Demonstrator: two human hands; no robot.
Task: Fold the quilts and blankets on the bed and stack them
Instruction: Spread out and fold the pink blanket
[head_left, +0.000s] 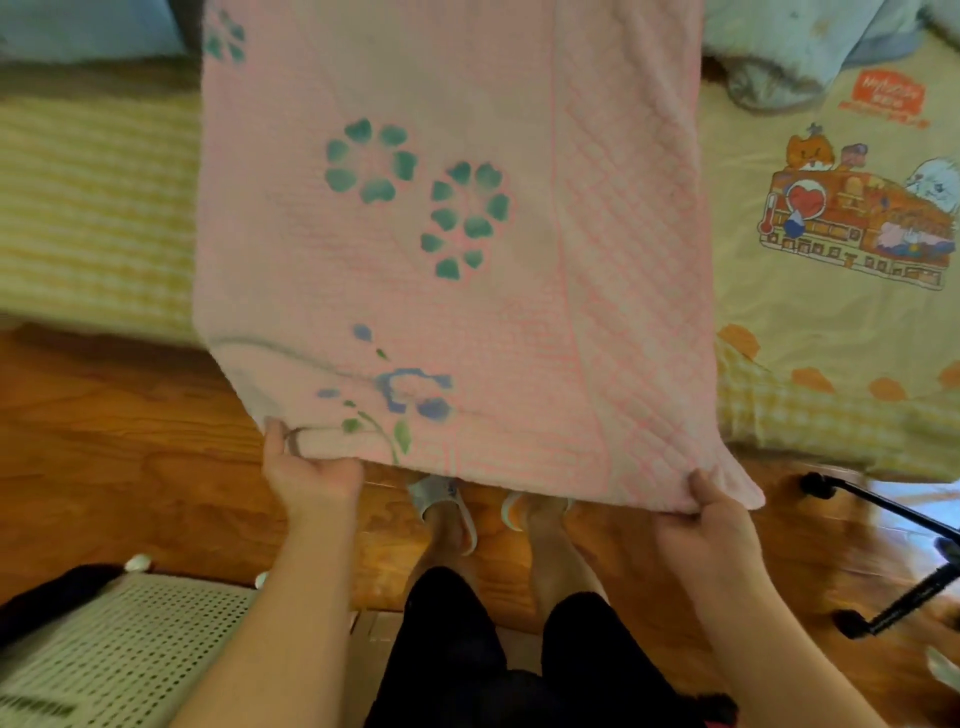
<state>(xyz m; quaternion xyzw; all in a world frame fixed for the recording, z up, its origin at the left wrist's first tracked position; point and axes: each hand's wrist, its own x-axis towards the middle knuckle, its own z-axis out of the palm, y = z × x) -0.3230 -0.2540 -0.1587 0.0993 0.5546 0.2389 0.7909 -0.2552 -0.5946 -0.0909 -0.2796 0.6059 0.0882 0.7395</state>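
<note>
Warm, fairly dim indoor light, yellow-orange in cast. The whole frame is soft — motion blur smears the left bed edge (93, 208) and floor (130, 415). Wide-angle bending curves the edges. A bright bluish-white glare patch (904, 499) shows low right. Shadows are faint and diffuse.

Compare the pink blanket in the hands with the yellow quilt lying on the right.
The pink blanket carries green and blue flowers; the yellow quilt bears an orange cartoon train. The pink blanket is held up by its near edge, left hand and right hand gripping the corners; the yellow quilt lies spread on the bed. Both look soft and pastel.
</note>
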